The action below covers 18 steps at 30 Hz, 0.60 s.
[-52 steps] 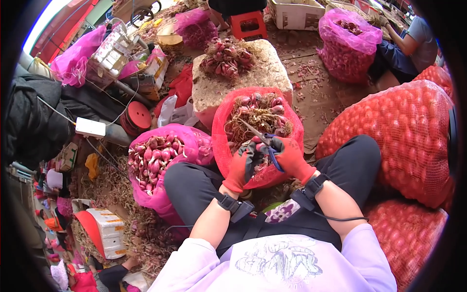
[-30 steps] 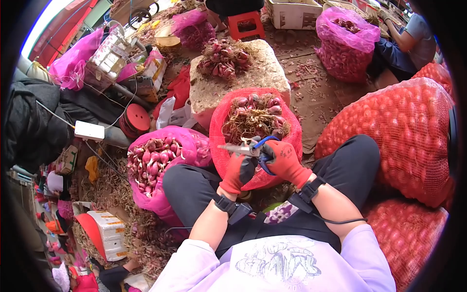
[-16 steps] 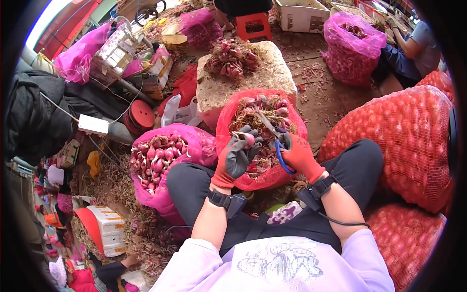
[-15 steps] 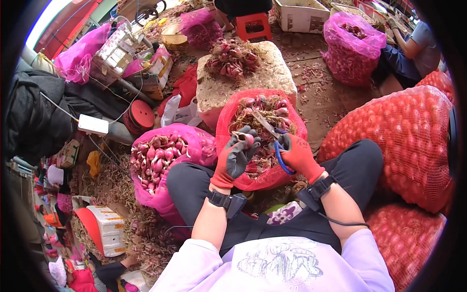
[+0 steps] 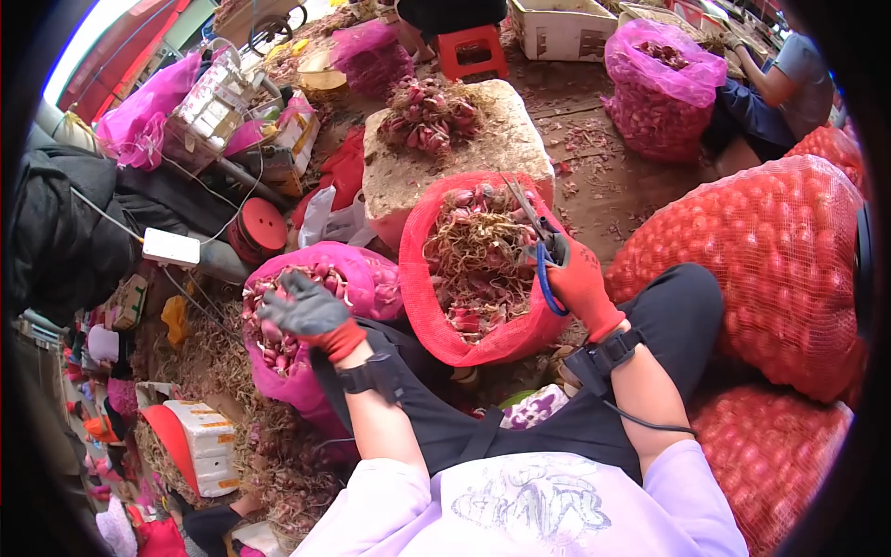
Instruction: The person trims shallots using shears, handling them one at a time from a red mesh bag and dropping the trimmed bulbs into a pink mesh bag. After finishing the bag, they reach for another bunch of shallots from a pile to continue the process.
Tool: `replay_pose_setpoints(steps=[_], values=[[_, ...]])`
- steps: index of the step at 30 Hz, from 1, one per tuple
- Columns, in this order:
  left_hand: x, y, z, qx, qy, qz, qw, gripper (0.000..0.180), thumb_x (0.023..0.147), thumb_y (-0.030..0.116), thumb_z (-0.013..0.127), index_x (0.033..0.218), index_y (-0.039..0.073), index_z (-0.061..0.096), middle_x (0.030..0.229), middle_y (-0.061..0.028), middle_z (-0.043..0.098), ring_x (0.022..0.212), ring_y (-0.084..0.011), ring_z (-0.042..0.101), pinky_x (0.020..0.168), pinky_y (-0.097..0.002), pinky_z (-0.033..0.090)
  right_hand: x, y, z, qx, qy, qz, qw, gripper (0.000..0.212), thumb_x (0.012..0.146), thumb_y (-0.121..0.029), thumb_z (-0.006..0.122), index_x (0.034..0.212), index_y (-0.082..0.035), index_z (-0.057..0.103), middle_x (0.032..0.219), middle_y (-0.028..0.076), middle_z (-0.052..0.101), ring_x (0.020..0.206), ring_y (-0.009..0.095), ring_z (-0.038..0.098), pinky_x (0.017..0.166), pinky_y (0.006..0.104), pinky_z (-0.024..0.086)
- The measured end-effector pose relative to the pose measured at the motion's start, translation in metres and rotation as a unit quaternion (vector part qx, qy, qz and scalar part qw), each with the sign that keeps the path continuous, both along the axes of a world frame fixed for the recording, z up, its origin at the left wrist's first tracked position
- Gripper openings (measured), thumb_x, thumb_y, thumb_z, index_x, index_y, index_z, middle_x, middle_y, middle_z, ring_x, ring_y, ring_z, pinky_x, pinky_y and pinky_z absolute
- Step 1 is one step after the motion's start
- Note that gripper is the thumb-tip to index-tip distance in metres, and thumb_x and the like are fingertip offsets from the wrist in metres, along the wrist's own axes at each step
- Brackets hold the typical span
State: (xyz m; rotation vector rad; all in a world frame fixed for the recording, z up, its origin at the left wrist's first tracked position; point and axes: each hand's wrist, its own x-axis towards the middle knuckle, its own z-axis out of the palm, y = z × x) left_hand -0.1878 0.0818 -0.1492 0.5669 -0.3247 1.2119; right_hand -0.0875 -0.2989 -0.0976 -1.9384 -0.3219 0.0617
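Note:
My left hand (image 5: pixel 303 306), in a grey and red glove, is over a pink mesh bag (image 5: pixel 376 292) of trimmed shallots (image 5: pixel 327 276). Its fingers are spread, and part of the pile is hidden under them. In my right hand (image 5: pixel 577 283), gloved the same way, is a pair of scissors (image 5: pixel 546 278) with blue handles, its blades pointing up and away. Those blades reach over the right side of an open red mesh bag (image 5: pixel 422 325) between my knees. Dry roots, stalks and skins (image 5: pixel 473 260) fill it, with some shallots at its far side.
Beyond the red bag, a pale foam block (image 5: pixel 520 121) carries a bunch of untrimmed shallots (image 5: pixel 432 113). Large full red net sacks (image 5: pixel 742 251) stand at my right. A person (image 5: pixel 789 88) sits at the far right near another pink bag (image 5: pixel 664 102). Dry stalks litter the left floor.
My left hand has moved left from the red bag to the pink bag, and the shallot it held is no longer in its fingers. The scissors have swung more upright in my right hand.

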Motion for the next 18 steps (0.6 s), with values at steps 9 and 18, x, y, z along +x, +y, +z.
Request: replay_pose_setpoints(steps=[9,18], values=[[-0.014,0.023,-0.016,-0.087,0.188,0.032,0.978,0.019,0.086,0.022,0.056,0.095,0.006,0.053,0.094,-0.0068,0.055,0.083,-0.0176,0.054,0.076,-0.0295,0.047,0.01,-0.012,0.006,0.068,0.044,-0.028,0.996,0.018,0.077,-0.009,0.064,0.092,0.0,0.061,0.084,0.006,0.067,0.075,0.012,0.061,0.071,0.0272,0.046],[0.034,-0.184,0.002,0.242,0.558,-0.296,0.737,0.032,0.089,0.01,0.052,0.12,0.0,0.049,0.106,-0.0075,0.058,0.089,-0.0109,0.056,0.081,-0.0245,0.046,0.018,-0.025,0.001,0.114,0.041,-0.034,0.992,0.02,0.078,-0.013,0.064,0.093,0.0,0.062,0.085,0.009,0.067,0.077,0.013,0.062,0.069,0.0286,0.046]])
